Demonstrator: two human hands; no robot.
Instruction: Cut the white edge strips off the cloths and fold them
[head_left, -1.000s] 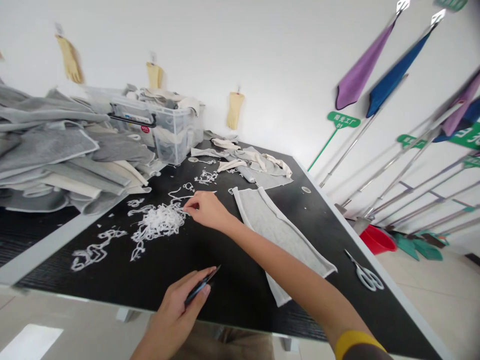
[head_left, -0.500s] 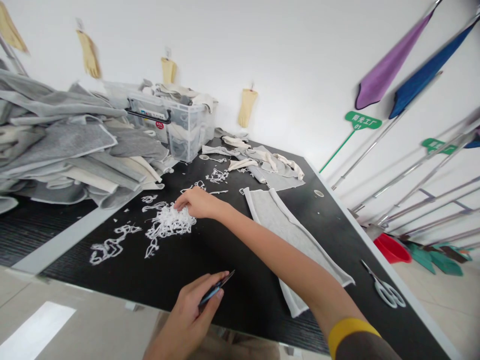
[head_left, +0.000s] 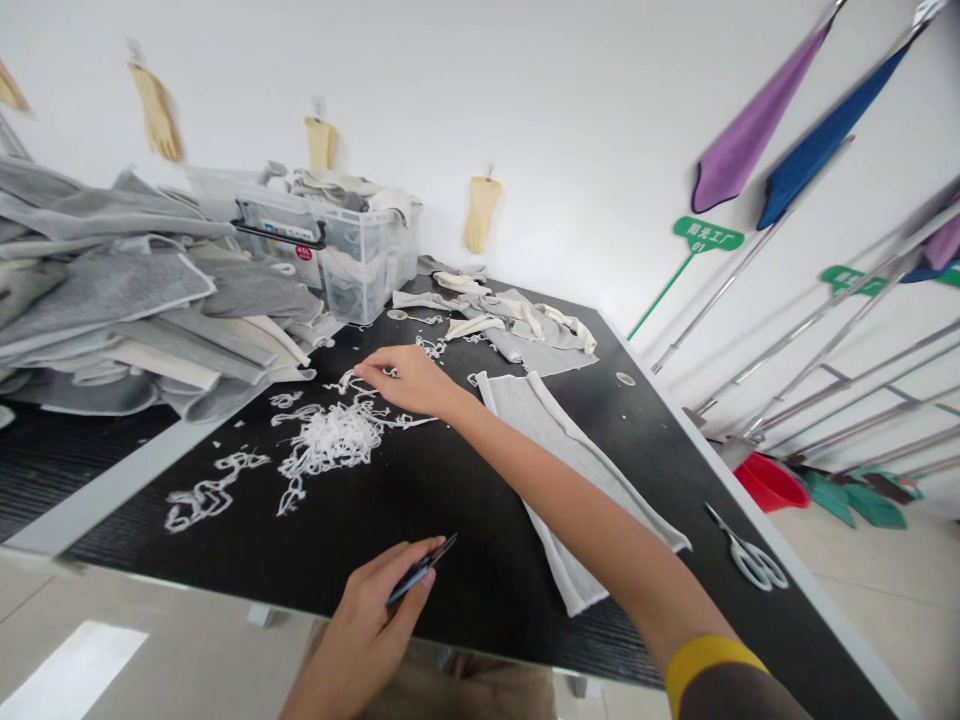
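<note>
My right hand (head_left: pixel 411 380) reaches across the black table (head_left: pixel 457 520), fingers drawn together with their tips on a small white trimming (head_left: pixel 346 381) just beyond the main heap of white trimmings (head_left: pixel 330 440). Near the front edge, my left hand (head_left: pixel 371 615) is closed on a small dark blue cutting tool (head_left: pixel 420 572) whose tip points up and right. A flat grey cloth piece with a white border (head_left: pixel 559 455) lies to the right of my forearm.
A tall stack of grey cloths (head_left: pixel 112 300) fills the left. A clear plastic bin (head_left: pixel 364 260) stands at the back, with loose cloth pieces (head_left: pixel 510 320) beside it. White-handled scissors (head_left: pixel 750 562) lie near the right edge. A red basin (head_left: pixel 769 485) and leaning mop poles (head_left: pixel 825 360) stand beyond.
My right hand left the main heap of trimmings and moved a little farther back to a smaller scrap. The left hand has kept its tool and hardly moved.
</note>
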